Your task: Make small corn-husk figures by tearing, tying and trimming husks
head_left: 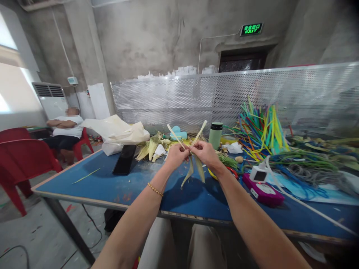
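Note:
My left hand (177, 155) and my right hand (206, 152) meet above the blue table, both closed in a pinch. Between their fingertips are crossed strips of pale dried husk (199, 170), like corn husk. Two narrow ends stick up in a V, and two wider, greenish-tan ends hang below. Just where the strips cross is hidden by my fingers. A pile of loose husks (153, 147) lies beyond my left hand. Past my right hand stands a green bottle with a black lid (215, 137).
A black phone (124, 160) and a white plastic bag (120, 129) lie left on the table (98, 190). At right are a purple power strip (263, 189) with a white cable, colourful pipe cleaners (269, 130) and tangled cords (305, 166). A person (67, 129) sits at far left.

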Available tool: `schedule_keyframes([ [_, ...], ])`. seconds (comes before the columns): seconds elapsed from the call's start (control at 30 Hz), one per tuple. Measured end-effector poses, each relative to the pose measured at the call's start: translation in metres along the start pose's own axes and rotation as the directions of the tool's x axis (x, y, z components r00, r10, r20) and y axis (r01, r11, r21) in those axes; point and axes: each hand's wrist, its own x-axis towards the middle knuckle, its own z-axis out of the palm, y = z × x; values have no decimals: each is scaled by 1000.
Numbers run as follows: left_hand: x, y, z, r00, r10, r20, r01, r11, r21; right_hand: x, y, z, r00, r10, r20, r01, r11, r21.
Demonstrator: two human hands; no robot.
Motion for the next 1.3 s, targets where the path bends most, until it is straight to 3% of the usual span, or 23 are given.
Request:
schedule_keyframes([
  [0.1, 2, -5, 0, 999, 29, -40, -28, 999, 41, -1, 1, 0, 999, -7, 34, 7, 1000, 23],
  [0.3, -1, 5, 0, 995, -92, 26, 95, 975, -203, -2, 5, 0, 987, 81, 142, -112, 968, 227],
  [0.47, -4, 11, 2, 993, -80, 85, 101, 954, -282, -1, 4, 4, 934, 254, 250, -350, 783, 514],
  [0.7, -2, 2, 3, 991, 22, 131, -13, 998, -64, 2, 1, 2, 930, 361, 68, -319, 701, 638],
  [0.87, -3, 3, 6, 986, 27, 166, -20, 999, -41, 8, 2, -9, 932, 361, 25, -256, 608, 751],
  [1.0, -8, 12, 6, 965, 6, 260, -2, 1000, -18, 12, 4, -18, 911, 412, -29, -219, 541, 812],
  [1.17, -11, 16, 8, 939, -90, 331, 160, 969, -189, 15, 3, -22, 887, 440, -137, -161, 574, 803],
  [1.3, -9, 13, 9, 951, -127, 283, 186, 963, -194, 16, 6, -20, 875, 437, -210, -151, 657, 738],
])
